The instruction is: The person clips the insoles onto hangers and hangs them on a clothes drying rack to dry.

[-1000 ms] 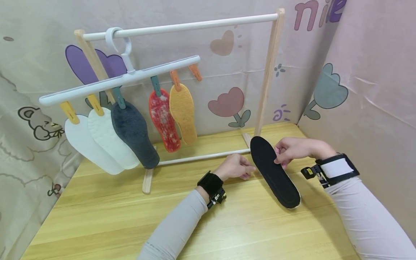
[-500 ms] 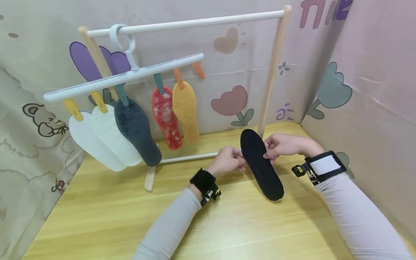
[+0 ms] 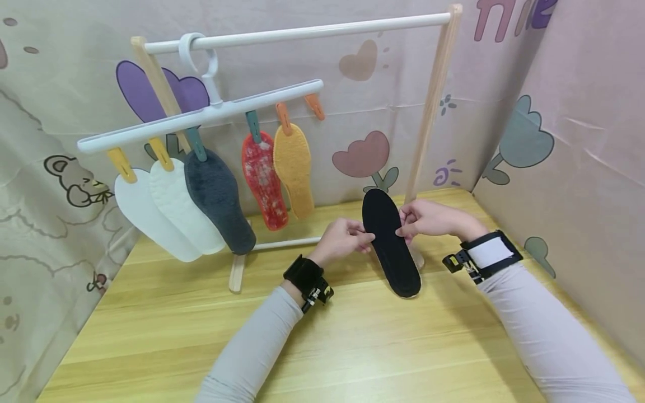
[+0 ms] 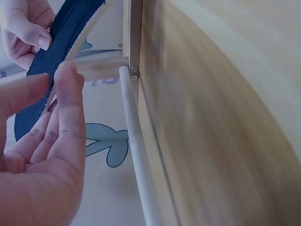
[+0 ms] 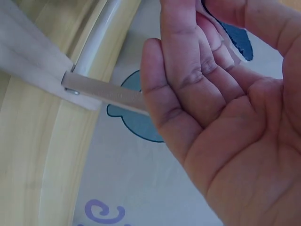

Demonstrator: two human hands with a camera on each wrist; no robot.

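Observation:
A black insole (image 3: 390, 243) is held upright and tilted above the wooden table (image 3: 353, 347), in front of the rack's right post. My left hand (image 3: 367, 236) pinches its left edge and my right hand (image 3: 401, 226) pinches its right edge near the top. In the left wrist view the dark insole (image 4: 56, 42) runs between my left thumb and fingers (image 4: 66, 99), with the right hand's fingertips above it. The right wrist view shows my right palm (image 5: 225, 122) and a small piece of the insole (image 5: 237, 40).
A wooden drying rack (image 3: 433, 106) with a white top rod (image 3: 302, 32) stands at the back. A white clip hanger (image 3: 201, 115) on it carries two white insoles, a dark grey insole (image 3: 219, 201), a red insole (image 3: 263, 182) and a yellow insole (image 3: 294, 168). Patterned curtains close three sides.
The black insole has risen off the table and moved left toward the rack's post. My left hand has closed in from beside it and now pinches its edge.

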